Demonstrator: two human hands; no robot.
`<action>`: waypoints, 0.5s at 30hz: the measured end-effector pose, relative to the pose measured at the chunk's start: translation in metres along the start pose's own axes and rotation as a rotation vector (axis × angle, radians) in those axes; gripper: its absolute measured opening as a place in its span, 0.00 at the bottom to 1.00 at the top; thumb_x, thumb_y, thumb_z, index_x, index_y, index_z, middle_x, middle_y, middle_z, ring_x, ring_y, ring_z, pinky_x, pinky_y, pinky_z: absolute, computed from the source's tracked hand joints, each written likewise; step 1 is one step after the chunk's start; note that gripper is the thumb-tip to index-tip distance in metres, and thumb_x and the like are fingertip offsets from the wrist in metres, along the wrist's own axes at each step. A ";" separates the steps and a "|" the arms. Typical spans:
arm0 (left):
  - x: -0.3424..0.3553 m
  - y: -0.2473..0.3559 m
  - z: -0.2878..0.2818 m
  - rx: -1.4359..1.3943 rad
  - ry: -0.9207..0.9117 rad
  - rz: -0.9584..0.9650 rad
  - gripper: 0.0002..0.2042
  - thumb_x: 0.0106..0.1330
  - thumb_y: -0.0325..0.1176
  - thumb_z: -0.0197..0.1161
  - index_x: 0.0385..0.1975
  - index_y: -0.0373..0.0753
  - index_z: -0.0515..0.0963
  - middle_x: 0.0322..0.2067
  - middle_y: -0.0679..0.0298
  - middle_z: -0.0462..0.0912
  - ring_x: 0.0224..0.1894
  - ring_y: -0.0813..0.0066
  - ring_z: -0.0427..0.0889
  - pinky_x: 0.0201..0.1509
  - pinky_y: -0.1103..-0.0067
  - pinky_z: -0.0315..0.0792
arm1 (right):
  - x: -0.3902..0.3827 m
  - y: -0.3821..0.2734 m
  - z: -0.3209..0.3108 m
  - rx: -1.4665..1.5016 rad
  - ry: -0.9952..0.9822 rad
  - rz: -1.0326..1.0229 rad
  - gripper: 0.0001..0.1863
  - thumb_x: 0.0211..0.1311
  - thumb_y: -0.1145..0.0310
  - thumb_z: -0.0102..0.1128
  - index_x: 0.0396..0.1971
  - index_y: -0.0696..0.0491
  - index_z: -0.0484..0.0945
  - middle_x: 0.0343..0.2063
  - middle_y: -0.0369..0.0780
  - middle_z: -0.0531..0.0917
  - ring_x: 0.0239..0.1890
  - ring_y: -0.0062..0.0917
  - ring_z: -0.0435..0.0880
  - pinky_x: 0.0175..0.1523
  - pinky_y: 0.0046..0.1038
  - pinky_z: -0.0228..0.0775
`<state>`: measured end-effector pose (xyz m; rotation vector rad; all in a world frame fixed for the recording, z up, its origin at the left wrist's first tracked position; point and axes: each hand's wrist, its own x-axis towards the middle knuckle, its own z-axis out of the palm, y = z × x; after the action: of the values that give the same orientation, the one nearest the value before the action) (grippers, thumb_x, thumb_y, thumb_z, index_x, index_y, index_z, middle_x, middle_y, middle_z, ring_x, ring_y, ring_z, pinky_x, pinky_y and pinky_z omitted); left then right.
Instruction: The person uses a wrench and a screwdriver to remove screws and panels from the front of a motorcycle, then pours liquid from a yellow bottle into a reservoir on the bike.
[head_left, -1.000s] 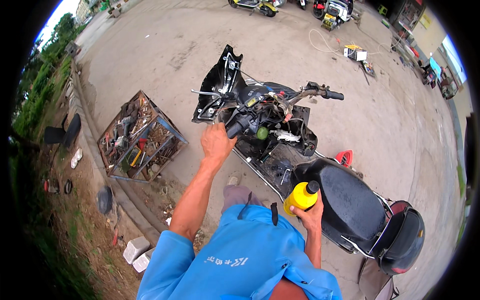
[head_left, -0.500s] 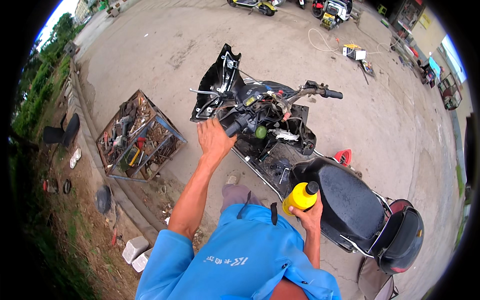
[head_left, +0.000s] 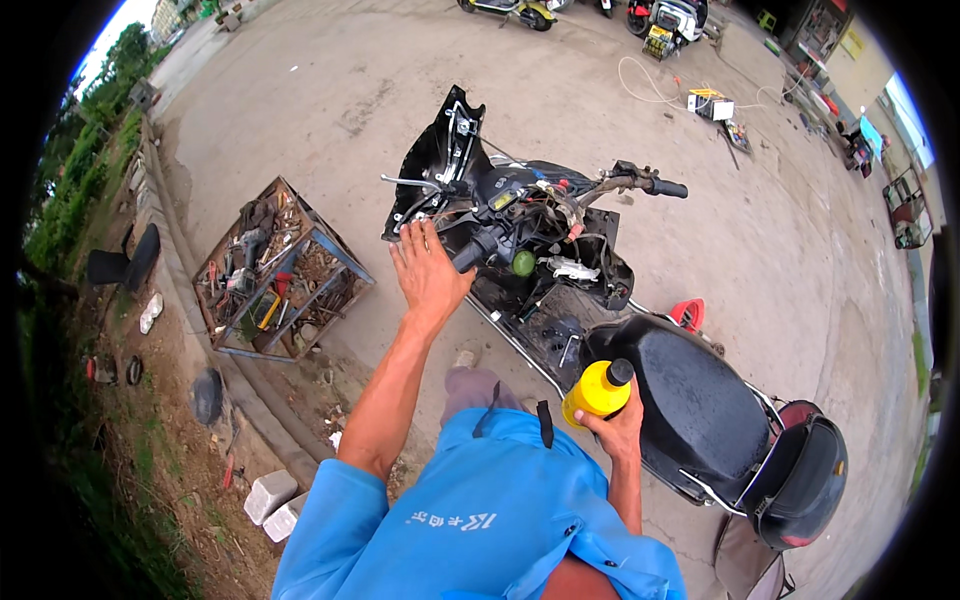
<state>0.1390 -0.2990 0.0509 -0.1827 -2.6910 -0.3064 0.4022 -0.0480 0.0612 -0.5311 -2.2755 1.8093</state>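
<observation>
In the head view a black scooter (head_left: 530, 180) stands partly stripped, its front panel (head_left: 435, 150) tilted up and wiring exposed around the handlebar. My left hand (head_left: 428, 268) is at the left grip (head_left: 480, 245), fingers spread and raised, the thumb side beside or touching the grip. My right hand (head_left: 625, 410) holds a yellow bottle (head_left: 592, 395) with a black cap, upright beside the long black seat (head_left: 680, 400). A green round object (head_left: 523, 264) sits among the parts below the handlebar.
A metal bin (head_left: 285, 275) of tools and scrap stands left beside a concrete curb (head_left: 185, 285). A red object (head_left: 688, 312) lies behind the seat. Equipment with a hose (head_left: 710, 105) is at upper right. Other scooters (head_left: 660, 30) are parked at the back; a rear box (head_left: 800, 480) ends the seat.
My left hand's fingers have lifted and spread out from their curl at the left grip, reaching slightly upward. My right hand and the bottle are almost unchanged.
</observation>
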 end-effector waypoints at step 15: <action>0.008 -0.004 -0.003 -0.144 -0.332 -0.098 0.33 0.48 0.46 0.83 0.49 0.29 0.80 0.45 0.47 0.84 0.57 0.47 0.80 0.76 0.55 0.63 | -0.005 0.007 -0.002 0.029 0.038 0.007 0.38 0.35 0.60 0.85 0.50 0.56 0.77 0.45 0.38 0.76 0.49 0.31 0.80 0.58 0.33 0.72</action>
<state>0.1326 -0.3031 0.0564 -0.1551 -3.0128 -0.5435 0.4085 -0.0470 0.0556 -0.5639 -2.2226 1.8165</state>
